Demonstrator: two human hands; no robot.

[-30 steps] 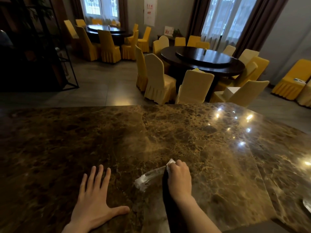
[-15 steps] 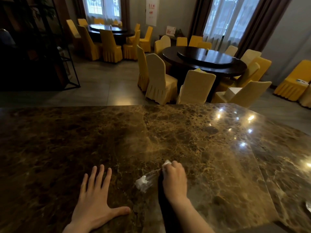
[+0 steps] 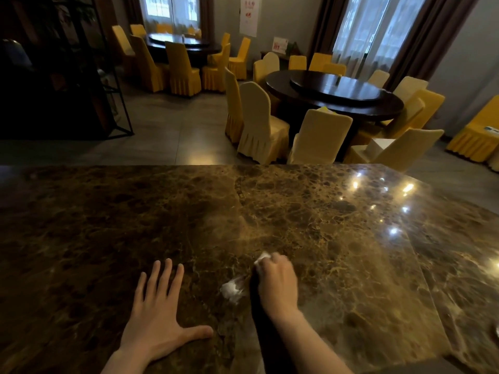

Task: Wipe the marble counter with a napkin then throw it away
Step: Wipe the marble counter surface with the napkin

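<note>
A wide, glossy brown marble counter [image 3: 310,211] fills the lower half of the view. My right hand [image 3: 276,283] is closed over a crumpled white napkin [image 3: 262,258], pressing it onto the marble near the front middle; only a bit of napkin shows at the fingertips, with a pale reflection beside it. My left hand [image 3: 159,317] lies flat on the counter to the left, fingers spread, holding nothing.
Beyond the counter's far edge stand a dark round dining table [image 3: 334,95] ringed with yellow and cream covered chairs [image 3: 259,122], and a second table [image 3: 181,45] further back. A black metal shelf frame [image 3: 116,85] stands at the left.
My right hand has slid the napkin slightly leftward across the marble. My left hand has stayed planted in the same spot.
</note>
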